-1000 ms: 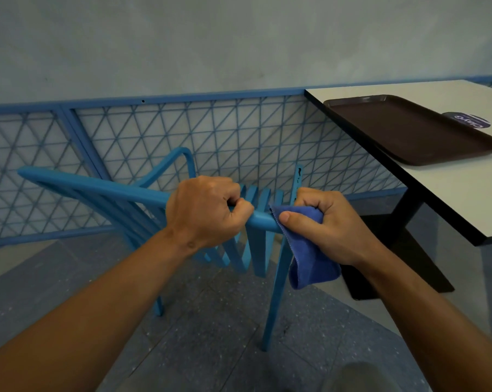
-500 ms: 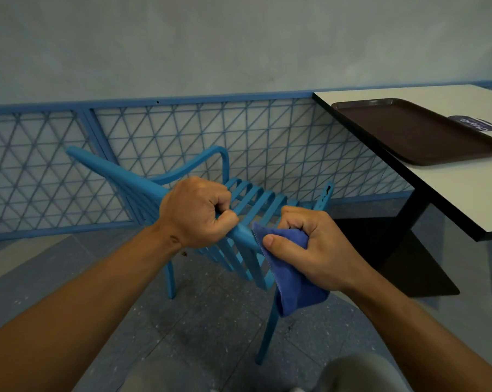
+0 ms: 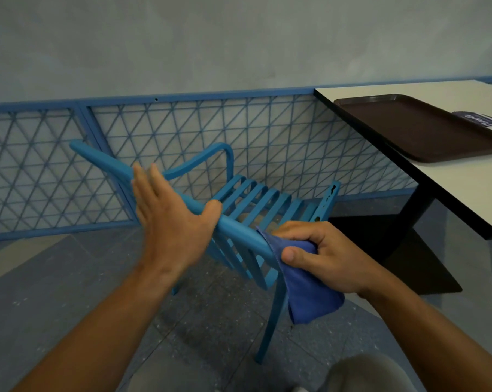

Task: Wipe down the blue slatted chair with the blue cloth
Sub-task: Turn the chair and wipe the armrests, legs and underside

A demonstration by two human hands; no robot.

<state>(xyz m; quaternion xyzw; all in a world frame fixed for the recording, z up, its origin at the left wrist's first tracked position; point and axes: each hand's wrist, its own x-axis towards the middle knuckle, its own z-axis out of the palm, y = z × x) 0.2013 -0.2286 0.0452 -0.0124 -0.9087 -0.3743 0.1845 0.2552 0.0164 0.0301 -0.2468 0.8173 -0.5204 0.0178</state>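
Note:
The blue slatted chair (image 3: pixel 256 199) stands in the middle of the view, its top back rail running from upper left down to lower right. My left hand (image 3: pixel 171 222) has its fingers straight and spread, the palm against the rail and the thumb hooked over it. My right hand (image 3: pixel 321 256) grips the blue cloth (image 3: pixel 310 292) wrapped over the right end of the same rail, thumb on the near side. The cloth's loose end hangs down beside the chair's rear leg.
A white table (image 3: pixel 465 193) with a black edge stands at the right, bearing a brown tray (image 3: pixel 417 128). Its dark pedestal base (image 3: pixel 409 250) sits close to the chair. A blue mesh fence (image 3: pixel 41 165) runs along the grey wall behind. The floor is grey tile.
My left hand has let go of the rail and spread its fingers straight. The chair has tipped back towards upright, its seat slats now showing. My right hand keeps the cloth on the rail.

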